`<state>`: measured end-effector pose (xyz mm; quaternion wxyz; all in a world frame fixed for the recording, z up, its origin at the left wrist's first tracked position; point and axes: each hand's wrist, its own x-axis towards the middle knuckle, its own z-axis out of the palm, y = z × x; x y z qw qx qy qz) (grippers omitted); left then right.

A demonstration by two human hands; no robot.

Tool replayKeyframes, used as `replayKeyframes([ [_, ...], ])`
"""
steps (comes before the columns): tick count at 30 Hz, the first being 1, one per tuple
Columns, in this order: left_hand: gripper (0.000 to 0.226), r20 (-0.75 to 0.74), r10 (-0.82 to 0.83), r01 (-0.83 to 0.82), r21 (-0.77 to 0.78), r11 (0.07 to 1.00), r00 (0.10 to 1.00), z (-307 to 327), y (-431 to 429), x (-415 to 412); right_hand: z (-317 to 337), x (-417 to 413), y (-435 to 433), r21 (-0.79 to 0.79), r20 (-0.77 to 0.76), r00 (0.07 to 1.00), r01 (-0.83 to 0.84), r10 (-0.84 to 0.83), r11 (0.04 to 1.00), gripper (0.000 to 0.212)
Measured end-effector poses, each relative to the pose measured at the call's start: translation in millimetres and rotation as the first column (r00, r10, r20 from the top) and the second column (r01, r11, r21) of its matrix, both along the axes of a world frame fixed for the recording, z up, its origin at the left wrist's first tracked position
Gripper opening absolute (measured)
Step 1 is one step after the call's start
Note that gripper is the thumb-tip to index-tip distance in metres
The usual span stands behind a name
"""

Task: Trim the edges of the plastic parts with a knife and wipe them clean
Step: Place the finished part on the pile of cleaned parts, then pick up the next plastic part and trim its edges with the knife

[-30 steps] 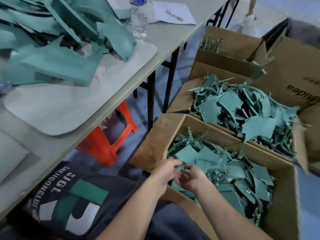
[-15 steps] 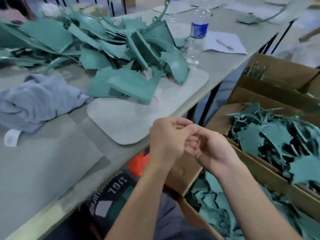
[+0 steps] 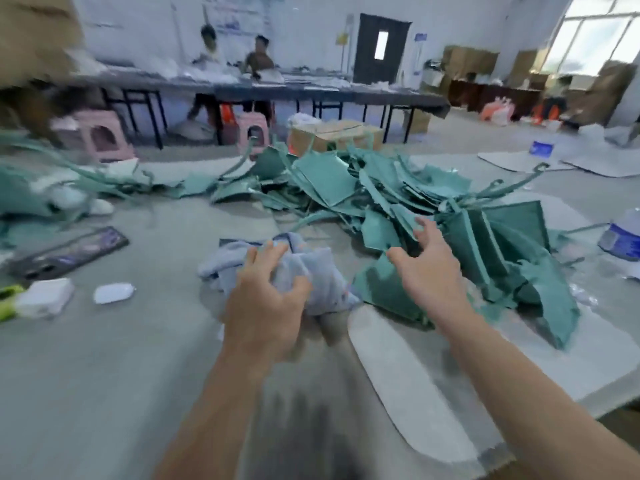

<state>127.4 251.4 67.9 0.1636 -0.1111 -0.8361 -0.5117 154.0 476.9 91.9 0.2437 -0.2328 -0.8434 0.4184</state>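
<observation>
A heap of green plastic parts [image 3: 398, 199] covers the middle and right of the grey table [image 3: 104, 358]. A crumpled pale blue cloth [image 3: 311, 268] lies in front of the heap. My left hand [image 3: 266, 306] rests on the near side of the cloth, its fingers curled into the fabric. My right hand [image 3: 429, 268] hovers with spread fingers over the nearest green parts and holds nothing. No knife shows in the blurred frame.
A pale mat [image 3: 398, 375] lies under my right forearm. A dark phone [image 3: 69, 252], a white case [image 3: 43, 297] and a small white object [image 3: 112, 292] lie at the left. A water bottle [image 3: 623, 237] stands at the right edge. Two people sit at a far table [image 3: 259, 88].
My view has swung up from the scrap boxes on the floor to the tabletop. Both hands left the box, met at the table edge, then spread apart over the cloth and the parts.
</observation>
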Motion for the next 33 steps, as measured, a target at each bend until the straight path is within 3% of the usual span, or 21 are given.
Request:
replayKeyframes([
  [4, 0.063, -0.110, 0.213, -0.228, -0.151, 0.962, 0.971, -30, -49, -37, -12, -75, 32, 0.315, 0.165, 0.986, -0.016, -0.038, 0.949, 0.095],
  [9, 0.064, 0.044, 0.410, -0.405, -0.090, 0.910, 0.911, -66, -84, -59, -36, -135, 76, 0.348, 0.332, 0.929, 0.043, -0.166, 0.936, 0.103],
  [11, 0.070, 0.082, 0.410, -0.402, -0.101, 0.910, 0.908, -69, -82, -63, -40, -151, 82, 0.327, 0.422, 0.886, 0.050, -0.193, 0.944, 0.103],
  [15, 0.071, 0.075, 0.364, -0.356, -0.103, 0.929, 0.928, -70, -74, -64, -25, -167, 72, 0.465, 0.531, 0.817, -0.061, -0.223, 0.883, 0.101],
  [19, 0.072, 0.093, 0.316, -0.304, -0.124, 0.945, 0.944, -71, -65, -66, -4, -174, 26, 0.527, 0.490, 0.869, -0.227, -0.074, 0.819, 0.094],
  [23, 0.072, 0.132, 0.319, -0.306, -0.110, 0.946, 0.938, -72, -67, -65, 8, -169, -28, 0.181, 0.435, 0.814, -0.497, 0.385, 0.849, 0.077],
  [24, 0.071, 0.124, 0.329, -0.317, -0.108, 0.942, 0.936, -72, -69, -64, 10, -165, -33, 0.186, 0.395, 0.806, -0.539, 0.440, 0.821, 0.072],
  [26, 0.069, 0.107, 0.341, -0.330, -0.111, 0.937, 0.934, -71, -69, -64, 23, -156, -24, 0.362, 0.263, 0.889, -0.452, 0.375, 0.816, 0.062],
  [28, 0.069, 0.099, 0.346, -0.335, -0.116, 0.935, 0.933, -70, -67, -63, 38, -149, 15, 0.504, 0.136, 0.982, -0.182, 0.130, 0.845, 0.060],
  [29, 0.069, 0.097, 0.344, -0.332, -0.118, 0.936, 0.934, -70, -67, -62, 44, -145, 42, 0.512, 0.146, 0.989, -0.065, -0.012, 0.857, 0.061],
  [31, 0.069, 0.089, 0.338, -0.327, -0.118, 0.938, 0.937, -71, -66, -61, 51, -138, 93, 0.516, 0.353, 0.912, -0.006, -0.206, 0.856, 0.064],
  [33, 0.069, 0.083, 0.333, -0.322, -0.115, 0.940, 0.939, -71, -66, -62, 45, -144, 113, 0.504, 0.588, 0.789, -0.184, -0.179, 0.844, 0.078],
])
